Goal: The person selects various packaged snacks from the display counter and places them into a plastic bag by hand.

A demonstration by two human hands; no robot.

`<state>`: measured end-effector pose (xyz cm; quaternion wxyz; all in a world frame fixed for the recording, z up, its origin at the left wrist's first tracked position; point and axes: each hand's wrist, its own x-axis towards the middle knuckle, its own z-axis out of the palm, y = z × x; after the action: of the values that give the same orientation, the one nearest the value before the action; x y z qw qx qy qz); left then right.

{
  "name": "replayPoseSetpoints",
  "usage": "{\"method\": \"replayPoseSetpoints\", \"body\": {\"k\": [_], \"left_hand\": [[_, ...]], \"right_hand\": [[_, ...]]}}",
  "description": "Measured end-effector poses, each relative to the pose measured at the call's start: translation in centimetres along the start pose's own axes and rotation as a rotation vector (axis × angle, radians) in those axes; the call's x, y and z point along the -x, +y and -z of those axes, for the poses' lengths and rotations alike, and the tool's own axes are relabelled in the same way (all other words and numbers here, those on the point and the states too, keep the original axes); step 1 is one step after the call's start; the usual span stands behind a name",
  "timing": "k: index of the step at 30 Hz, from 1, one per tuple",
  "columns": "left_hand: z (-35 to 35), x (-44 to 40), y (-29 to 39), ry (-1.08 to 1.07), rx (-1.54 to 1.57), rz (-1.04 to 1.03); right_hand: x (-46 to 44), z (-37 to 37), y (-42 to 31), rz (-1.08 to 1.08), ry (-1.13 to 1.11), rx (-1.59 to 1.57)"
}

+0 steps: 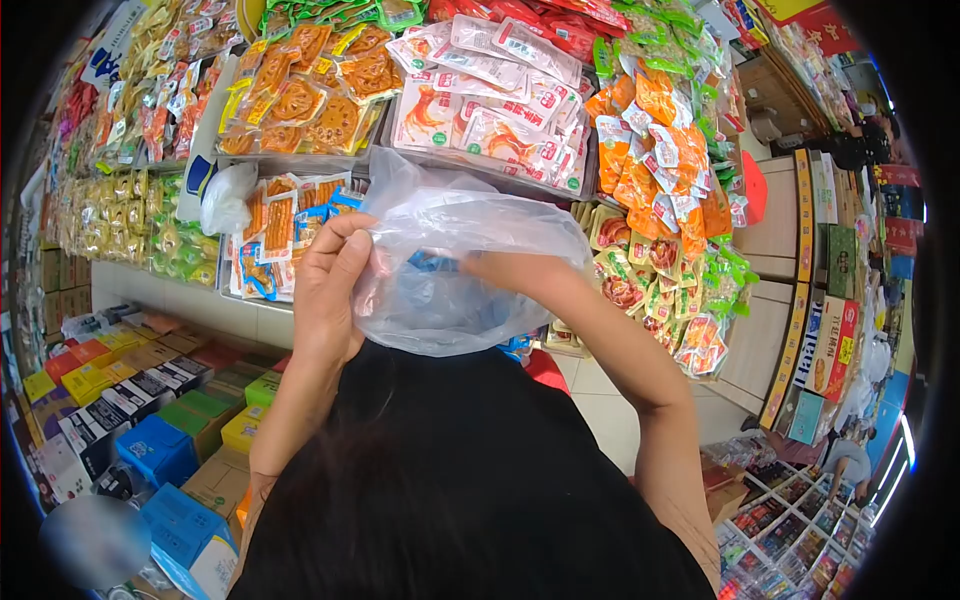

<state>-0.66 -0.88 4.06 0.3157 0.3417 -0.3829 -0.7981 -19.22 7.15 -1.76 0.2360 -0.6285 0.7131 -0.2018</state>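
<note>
A clear plastic bag [460, 225] hangs in front of my chest with its mouth spread open. My left hand [338, 275] pinches its left edge between thumb and fingers. My right hand [490, 268] reaches inside the bag from the right; its fingers are hidden by the cloudy plastic. Something blue [432, 262] shows through the bag near the right fingers, too blurred to make out. Behind the bag lie white-and-red snack packs [510, 125], and left of it are packs of brown sticks [280, 225].
Orange packs [655, 150] are heaped at the right, above brown and green packs [650, 275]. A crumpled plastic bag [230, 198] lies on the display at the left. Cartons [155, 450] stand on the floor at lower left. A person [848, 465] bends at far right.
</note>
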Motion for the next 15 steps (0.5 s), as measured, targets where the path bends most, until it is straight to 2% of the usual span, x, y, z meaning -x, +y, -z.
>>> {"method": "replayPoseSetpoints", "body": {"k": [2,3,5,9,11,12,14,15], "left_hand": [[0.3,-0.1,-0.3,-0.054,0.009,0.018],[0.2,-0.1,-0.2,-0.056,0.006,0.019],[-0.2,-0.3,0.1,-0.072,-0.029,0.018],[-0.8,-0.9,0.7,-0.097,-0.054,0.007],[-1.3,-1.1,0.9,-0.107,-0.057,-0.035],[-1.4,-1.2,0.8,-0.112,-0.056,-0.031],[-1.3,-1.2,0.7,-0.111,-0.059,-0.018],[-1.1,-1.1,0.7,-0.115,-0.059,-0.017]], "right_hand": [[-0.9,1.2,-1.4,-0.165,-0.050,-0.322],[-1.5,-0.4,-0.1,-0.166,-0.047,-0.324],[-2.5,-5.0,3.8,-0.007,0.187,-0.120],[-1.9,-5.5,3.5,-0.040,0.247,0.005],[-1.0,-4.7,2.8,0.028,0.369,0.084],[-0.3,-3.8,2.1,0.022,0.371,0.086],[1.4,-1.8,0.1,-0.188,0.175,0.042],[2.5,-1.1,-0.8,-0.190,0.177,0.043]]}}
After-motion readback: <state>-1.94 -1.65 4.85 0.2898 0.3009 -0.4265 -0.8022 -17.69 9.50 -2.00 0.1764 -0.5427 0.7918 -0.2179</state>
